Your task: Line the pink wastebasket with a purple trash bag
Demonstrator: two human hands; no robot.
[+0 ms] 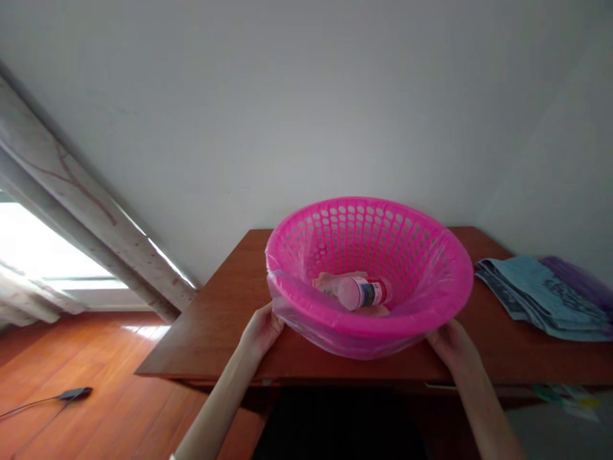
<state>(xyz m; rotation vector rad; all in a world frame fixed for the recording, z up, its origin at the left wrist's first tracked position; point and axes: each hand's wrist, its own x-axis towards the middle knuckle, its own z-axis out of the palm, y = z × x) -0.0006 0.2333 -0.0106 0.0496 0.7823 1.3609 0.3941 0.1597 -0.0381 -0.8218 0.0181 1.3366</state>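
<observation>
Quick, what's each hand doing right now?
Left hand: holding the pink basket at its left side, fingers partly hidden.
Right hand: holding the same basket at its right side, fingers mostly hidden beneath.

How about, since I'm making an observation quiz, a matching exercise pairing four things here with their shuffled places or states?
1. pink basket
2. capped container
3. light blue folded cloth
4. dark box with cords

A. on the floor
B. lying inside the basket
C. held by the left hand and right hand
D. on the table, at the right

Pairs: 1-C, 2-B, 3-D, 4-A
</observation>
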